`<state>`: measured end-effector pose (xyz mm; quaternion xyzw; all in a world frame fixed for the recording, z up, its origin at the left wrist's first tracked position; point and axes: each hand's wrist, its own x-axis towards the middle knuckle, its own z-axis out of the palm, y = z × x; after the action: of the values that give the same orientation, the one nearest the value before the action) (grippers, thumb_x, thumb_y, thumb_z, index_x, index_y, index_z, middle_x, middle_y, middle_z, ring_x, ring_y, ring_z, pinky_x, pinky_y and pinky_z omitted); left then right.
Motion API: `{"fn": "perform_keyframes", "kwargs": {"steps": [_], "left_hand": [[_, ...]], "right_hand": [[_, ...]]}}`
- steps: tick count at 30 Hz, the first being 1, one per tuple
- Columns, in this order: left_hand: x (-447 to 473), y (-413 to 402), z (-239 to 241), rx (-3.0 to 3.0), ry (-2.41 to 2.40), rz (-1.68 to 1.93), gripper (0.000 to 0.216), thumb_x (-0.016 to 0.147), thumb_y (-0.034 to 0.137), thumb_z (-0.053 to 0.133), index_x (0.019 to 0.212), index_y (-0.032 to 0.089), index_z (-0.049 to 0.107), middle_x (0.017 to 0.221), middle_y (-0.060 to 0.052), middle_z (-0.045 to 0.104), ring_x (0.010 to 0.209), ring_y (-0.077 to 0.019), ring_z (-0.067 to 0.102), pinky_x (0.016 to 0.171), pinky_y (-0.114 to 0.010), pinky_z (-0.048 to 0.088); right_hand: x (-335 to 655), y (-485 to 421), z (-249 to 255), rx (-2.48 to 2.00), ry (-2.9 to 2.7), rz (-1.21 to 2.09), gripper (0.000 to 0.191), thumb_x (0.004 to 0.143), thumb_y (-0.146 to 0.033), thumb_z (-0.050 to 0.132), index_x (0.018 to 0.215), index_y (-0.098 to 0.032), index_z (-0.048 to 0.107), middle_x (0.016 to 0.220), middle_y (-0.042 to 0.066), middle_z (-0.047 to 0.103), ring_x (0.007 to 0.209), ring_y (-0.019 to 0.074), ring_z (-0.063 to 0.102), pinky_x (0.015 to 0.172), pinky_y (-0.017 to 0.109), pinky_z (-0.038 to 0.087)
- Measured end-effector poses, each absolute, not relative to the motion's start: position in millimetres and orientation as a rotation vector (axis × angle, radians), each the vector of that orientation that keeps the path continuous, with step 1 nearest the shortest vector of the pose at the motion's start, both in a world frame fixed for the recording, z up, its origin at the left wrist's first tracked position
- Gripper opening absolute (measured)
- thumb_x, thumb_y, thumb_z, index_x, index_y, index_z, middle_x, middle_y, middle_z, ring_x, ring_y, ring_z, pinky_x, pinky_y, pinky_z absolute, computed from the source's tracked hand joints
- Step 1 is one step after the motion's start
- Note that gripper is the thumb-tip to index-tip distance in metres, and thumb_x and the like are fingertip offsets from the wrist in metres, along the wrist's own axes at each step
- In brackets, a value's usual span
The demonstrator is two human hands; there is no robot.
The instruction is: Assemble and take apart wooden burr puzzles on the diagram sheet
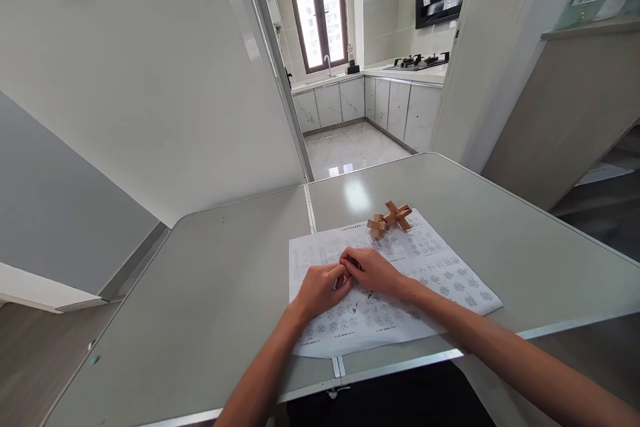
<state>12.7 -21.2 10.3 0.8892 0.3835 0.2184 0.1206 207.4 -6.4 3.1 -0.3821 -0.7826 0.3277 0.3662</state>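
The left hand [324, 290] and right hand [371, 269] were curled, fingertips meeting over a white printed paper sheet [425, 313]; whether they pinched anything couldn't be told. A compact brown wooden block cluster [377, 225] touched or nearly touched a brown wooden stick cross [399, 215] on the grey tabletop [240, 293], before white marbled kitchen cabinets [329, 103]. The print was illegible.

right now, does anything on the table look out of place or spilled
One small oddity: a teal speck near the left edge of the table, well apart from the printed sheet and wooden pieces. It's too small to identify. I see no spill.
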Motion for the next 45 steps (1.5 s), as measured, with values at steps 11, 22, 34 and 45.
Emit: {"fn": "perform_keyframes", "kwargs": {"steps": [11,22,34,45], "left_hand": [[12.3,-21.5,9.9,2.622,1.111,0.644,0.020,0.091,0.018,0.056,0.072,0.021,0.053,0.067,0.003,0.064,0.055,-0.0117,0.053,0.056,-0.025,0.035],[11.7,-20.1,7.2,2.639,1.112,0.654,0.019,0.089,0.017,0.057,0.071,0.020,0.051,0.066,0.004,0.064,0.056,-0.0109,0.055,0.056,-0.024,0.034],[10.6,-18.5,6.9,2.674,1.104,0.669,0.021,0.090,0.016,0.056,0.070,0.020,0.051,0.065,0.004,0.063,0.055,-0.0111,0.054,0.056,-0.024,0.034],[10.0,-18.6,8.7,2.685,1.081,0.701,0.020,0.090,0.015,0.056,0.071,0.020,0.050,0.064,0.005,0.062,0.054,-0.0106,0.053,0.055,-0.023,0.034]], "right_hand": [[207.3,-5.5,2.4,-0.991,-2.026,0.836,0.020,0.101,-0.023,0.049,0.084,-0.023,0.061,0.079,0.001,0.071,0.070,0.0186,0.062,0.065,0.030,0.043],[207.2,-6.0,3.0,-1.013,-2.035,0.835,0.019,0.102,-0.022,0.049,0.087,-0.022,0.062,0.080,0.001,0.072,0.070,0.0176,0.063,0.066,0.029,0.045],[203.7,-2.2,-1.6,-1.018,-2.044,0.797,0.018,0.100,-0.018,0.051,0.086,-0.022,0.061,0.079,0.000,0.072,0.069,0.0166,0.063,0.066,0.027,0.044],[203.4,-2.8,-0.9,-1.005,-2.044,0.792,0.017,0.100,-0.018,0.050,0.088,-0.022,0.061,0.081,0.000,0.073,0.070,0.0166,0.064,0.065,0.027,0.045]]}}
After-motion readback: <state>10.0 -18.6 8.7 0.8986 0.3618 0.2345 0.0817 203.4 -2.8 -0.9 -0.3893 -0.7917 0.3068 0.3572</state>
